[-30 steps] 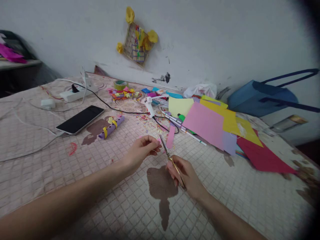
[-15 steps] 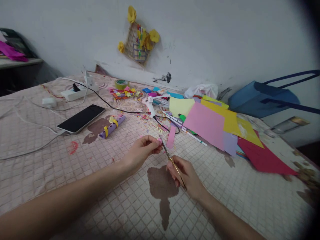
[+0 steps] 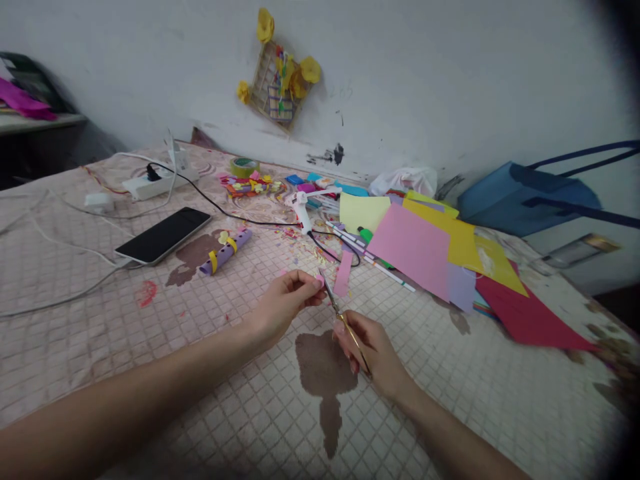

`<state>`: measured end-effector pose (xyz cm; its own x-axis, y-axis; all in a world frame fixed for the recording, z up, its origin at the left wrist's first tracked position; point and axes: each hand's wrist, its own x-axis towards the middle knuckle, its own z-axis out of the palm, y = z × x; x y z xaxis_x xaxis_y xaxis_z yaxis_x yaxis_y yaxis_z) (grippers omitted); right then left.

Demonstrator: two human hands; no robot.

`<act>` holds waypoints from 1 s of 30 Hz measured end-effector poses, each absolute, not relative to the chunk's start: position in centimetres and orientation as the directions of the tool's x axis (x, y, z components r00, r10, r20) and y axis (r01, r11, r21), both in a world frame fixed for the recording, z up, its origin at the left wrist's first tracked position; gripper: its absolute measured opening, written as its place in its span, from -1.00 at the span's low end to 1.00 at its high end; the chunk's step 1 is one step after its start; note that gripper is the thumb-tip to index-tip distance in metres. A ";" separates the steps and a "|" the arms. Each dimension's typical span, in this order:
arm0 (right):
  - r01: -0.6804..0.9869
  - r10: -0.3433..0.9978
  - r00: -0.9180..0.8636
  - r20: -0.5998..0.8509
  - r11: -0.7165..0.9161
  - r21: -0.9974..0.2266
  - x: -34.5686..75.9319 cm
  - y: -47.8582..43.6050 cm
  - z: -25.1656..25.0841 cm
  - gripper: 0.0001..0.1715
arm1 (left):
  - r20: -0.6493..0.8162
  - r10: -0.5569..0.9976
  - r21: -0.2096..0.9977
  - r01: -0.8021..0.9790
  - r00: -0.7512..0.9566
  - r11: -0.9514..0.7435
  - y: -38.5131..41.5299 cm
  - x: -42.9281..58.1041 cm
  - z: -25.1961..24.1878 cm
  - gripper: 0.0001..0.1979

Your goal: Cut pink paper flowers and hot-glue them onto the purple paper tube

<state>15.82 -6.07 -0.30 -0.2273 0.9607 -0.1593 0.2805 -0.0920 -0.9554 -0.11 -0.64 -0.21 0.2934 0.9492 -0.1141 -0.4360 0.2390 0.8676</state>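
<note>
My left hand (image 3: 284, 304) pinches a tiny piece of pink paper (image 3: 319, 281) between its fingertips. My right hand (image 3: 369, 347) is shut on a pair of slim gold-handled scissors (image 3: 334, 303), whose blades point up and to the left. Their tips touch or nearly touch the pink piece, though the exact contact is too small to tell. A pink paper strip (image 3: 343, 274) lies on the tiled-pattern cloth (image 3: 425, 373) just beyond the blades, among scattered paper scraps (image 3: 300, 248).
A white glue gun (image 3: 302, 211) and its black cord lie just beyond my hands. Sheets of coloured paper (image 3: 413, 243) spread to the right. To the left are a black phone (image 3: 163, 235), a purple paper tube (image 3: 225, 252) and a white power strip (image 3: 153, 185). A wall stands behind.
The view has shifted slightly, with the table sitting a little differently in the frame. Both hands keep nearly the same pose, still holding the pink piece and the scissors.
</note>
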 end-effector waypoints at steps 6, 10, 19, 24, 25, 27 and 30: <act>0.288 0.959 -0.236 -0.154 -0.082 -0.954 15.8 -5.9 -0.3 -0.55 | -0.120 0.951 0.865 -0.440 0.287 0.241 -0.6 -0.1 -0.3 -0.85; 0.301 0.962 -0.230 -0.150 -0.076 -0.951 15.9 -5.9 -0.5 -0.56 | -0.121 0.952 0.863 -0.445 0.282 0.241 -0.7 0.0 -0.3 -0.86; 0.324 0.963 -0.223 -0.149 -0.071 -0.944 15.9 -6.0 -0.4 -0.57 | -0.128 0.950 0.858 -0.448 0.286 0.250 -0.8 0.0 -0.1 -0.85; 0.340 0.967 -0.206 -0.148 -0.071 -0.938 15.9 -6.1 -0.7 -0.56 | -0.130 0.950 0.860 -0.445 0.283 0.250 -0.7 0.0 0.0 -0.84; 0.341 0.968 -0.199 -0.152 -0.077 -0.937 16.0 -6.0 -0.7 -0.56 | -0.128 0.949 0.861 -0.444 0.287 0.250 -0.7 -0.1 -0.1 -0.84; 0.319 0.968 -0.188 -0.165 -0.099 -0.943 16.1 -5.9 -0.7 -0.57 | -0.125 0.944 0.867 -0.429 0.306 0.253 -0.6 -0.1 -0.2 -0.84; 0.241 0.971 -0.166 -0.173 -0.131 -0.962 16.5 -5.3 -0.5 -0.59 | -0.150 0.907 0.892 -0.342 0.393 0.295 -0.7 -0.1 -0.4 -0.81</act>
